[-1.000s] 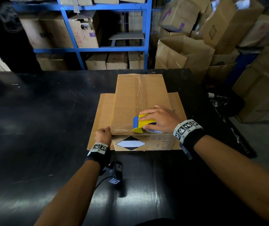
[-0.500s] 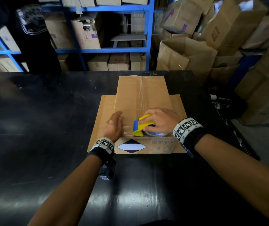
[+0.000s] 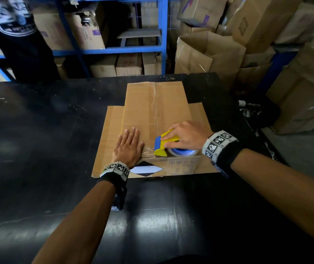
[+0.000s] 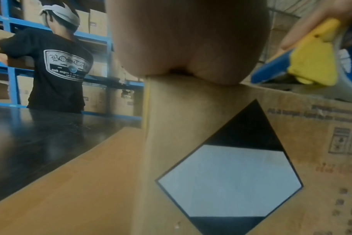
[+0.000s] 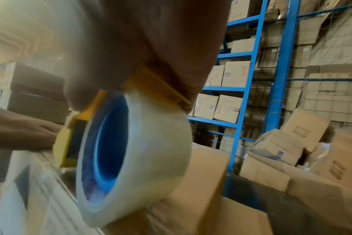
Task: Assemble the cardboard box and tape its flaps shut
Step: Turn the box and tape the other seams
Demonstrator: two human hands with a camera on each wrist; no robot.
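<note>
While the left hand presses flat, fingers straight, on the box top, the right hand grips the tape dispenser at the box's near edge, on the bench.

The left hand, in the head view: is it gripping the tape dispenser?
No, the left hand lies flat with straight fingers on the cardboard box, while the right hand grips the tape dispenser.

Glossy black worktable reflecting overhead light; blue metal shelving stacked with cartons behind it; loose heap of cardboard boxes at right, grey floor beneath; a person in a black printed T-shirt at the shelves
</note>
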